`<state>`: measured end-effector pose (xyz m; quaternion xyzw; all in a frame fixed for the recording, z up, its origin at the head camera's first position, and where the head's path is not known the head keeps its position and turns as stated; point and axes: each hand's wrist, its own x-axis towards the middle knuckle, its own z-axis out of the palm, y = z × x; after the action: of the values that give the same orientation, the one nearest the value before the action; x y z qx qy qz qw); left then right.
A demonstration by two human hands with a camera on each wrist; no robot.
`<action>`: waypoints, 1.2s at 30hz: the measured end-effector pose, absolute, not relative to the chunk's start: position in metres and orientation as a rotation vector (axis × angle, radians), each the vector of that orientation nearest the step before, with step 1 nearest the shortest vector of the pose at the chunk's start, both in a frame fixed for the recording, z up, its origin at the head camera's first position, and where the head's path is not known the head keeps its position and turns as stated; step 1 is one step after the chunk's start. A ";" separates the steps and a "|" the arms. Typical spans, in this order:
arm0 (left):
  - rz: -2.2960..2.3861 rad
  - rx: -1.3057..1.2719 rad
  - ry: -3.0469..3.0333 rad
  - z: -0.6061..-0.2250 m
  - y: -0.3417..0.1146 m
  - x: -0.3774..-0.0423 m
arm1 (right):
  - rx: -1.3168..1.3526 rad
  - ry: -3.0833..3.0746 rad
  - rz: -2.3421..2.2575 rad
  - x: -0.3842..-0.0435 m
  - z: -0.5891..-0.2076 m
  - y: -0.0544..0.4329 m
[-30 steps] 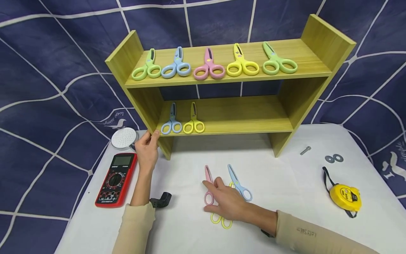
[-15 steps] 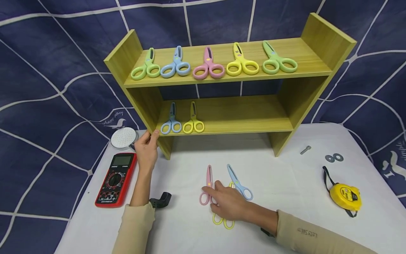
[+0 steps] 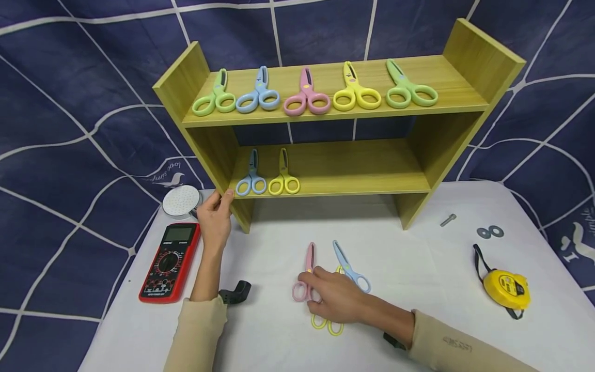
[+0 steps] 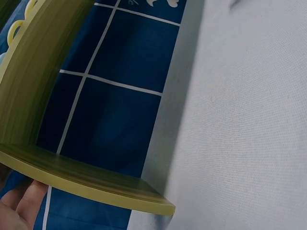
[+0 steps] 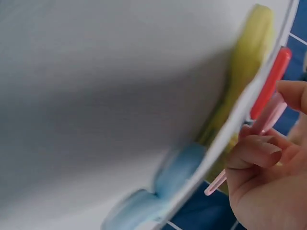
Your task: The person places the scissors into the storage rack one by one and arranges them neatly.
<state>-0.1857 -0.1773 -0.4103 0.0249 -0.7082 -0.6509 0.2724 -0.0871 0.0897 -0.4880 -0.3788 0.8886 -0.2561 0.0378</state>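
Observation:
In the head view my left hand [image 3: 216,219] grips the left side of the wooden shelf [image 3: 367,163] at the lower board. The left wrist view shows fingers [image 4: 29,203] behind the panel edge. My right hand [image 3: 337,297] pinches pink scissors [image 3: 310,256] by the handle loops, blades pointing to the shelf. In the right wrist view the pink scissors [image 5: 271,115] stand between thumb and fingers. Yellow scissors [image 3: 335,335] lie partly hidden under that hand. Blue scissors [image 3: 346,264] rest on the table just to its right.
Several scissors line the top board; blue scissors [image 3: 252,178] and yellow scissors [image 3: 284,178] sit at the lower board's left. A multimeter [image 3: 169,262] and shower head [image 3: 181,201] lie left. A tape measure [image 3: 505,288], bolt [image 3: 448,220] and washers [image 3: 490,232] lie right.
The pink scissors have shifted slightly to the right and turned, their tips now leaning right. My right hand has moved slightly right with them. My left hand stays on the shelf.

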 end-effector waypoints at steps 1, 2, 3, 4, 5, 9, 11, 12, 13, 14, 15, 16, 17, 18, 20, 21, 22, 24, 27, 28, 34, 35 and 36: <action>-1.758 0.067 -1.900 -0.414 -0.179 -0.188 | -1.181 2.738 -0.815 -0.087 -0.486 0.089; -1.765 0.067 -1.894 -0.417 -0.181 -0.190 | -1.203 2.755 -0.840 -0.086 -0.483 0.089; -1.771 0.068 -1.889 -0.421 -0.182 -0.193 | -1.230 2.777 -0.864 -0.086 -0.480 0.088; -1.775 0.068 -1.884 -0.425 -0.184 -0.195 | -1.263 2.805 -0.890 -0.086 -0.477 0.088; -1.778 0.072 -1.880 -0.428 -0.185 -0.198 | -1.298 2.838 -0.915 -0.086 -0.473 0.087; -1.775 0.085 -1.873 -0.431 -0.186 -0.200 | -1.471 3.006 -0.969 -0.089 -0.454 0.086; -1.784 0.085 -1.867 -0.430 -0.185 -0.199 | -1.543 3.085 -0.970 -0.092 -0.442 0.088; -1.795 0.080 -1.865 -0.429 -0.184 -0.199 | -1.569 3.123 -0.962 -0.095 -0.436 0.090; -1.801 0.075 -1.865 -0.428 -0.184 -0.200 | -1.584 3.155 -0.945 -0.098 -0.430 0.092; -1.803 0.072 -1.868 -0.428 -0.183 -0.200 | -1.589 3.184 -0.927 -0.100 -0.425 0.095; -1.815 0.064 -1.863 -0.428 -0.183 -0.200 | -1.574 3.204 -0.903 -0.103 -0.420 0.097; -1.820 0.058 -1.861 -0.427 -0.183 -0.200 | -1.558 3.215 -0.887 -0.107 -0.416 0.100; -1.822 0.056 -1.860 -0.427 -0.183 -0.200 | -1.534 3.221 -0.864 -0.109 -0.413 0.103; -1.828 0.056 -1.852 -0.427 -0.183 -0.200 | -1.511 3.223 -0.837 -0.112 -0.410 0.105; -1.835 0.060 -1.836 -0.428 -0.184 -0.200 | -1.465 3.220 -0.789 -0.117 -0.406 0.109; -1.840 0.062 -1.828 -0.429 -0.184 -0.200 | -1.441 3.220 -0.773 -0.119 -0.404 0.111; -1.838 0.064 -1.826 -0.430 -0.185 -0.200 | -1.423 3.220 -0.765 -0.121 -0.403 0.112; -1.836 0.064 -1.821 -0.431 -0.186 -0.201 | -1.386 3.233 -0.756 -0.125 -0.399 0.113; -1.815 0.059 -1.824 -0.433 -0.188 -0.202 | -1.330 3.262 -0.788 -0.129 -0.394 0.113; -1.812 0.057 -1.822 -0.433 -0.188 -0.202 | -1.315 3.276 -0.793 -0.131 -0.392 0.113; -1.817 0.068 -1.833 -0.430 -0.187 -0.201 | -1.265 3.416 -0.703 -0.147 -0.381 0.114; -1.815 0.067 -1.839 -0.429 -0.187 -0.199 | -1.261 3.438 -0.682 -0.151 -0.379 0.114; -1.813 0.066 -1.844 -0.425 -0.185 -0.197 | -1.255 3.457 -0.668 -0.154 -0.377 0.114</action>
<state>-0.1971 -0.1849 -0.4255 0.0244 -0.6855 -0.6742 0.2739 -0.1544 0.1143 -0.3773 -0.3209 0.8841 -0.1708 -0.2936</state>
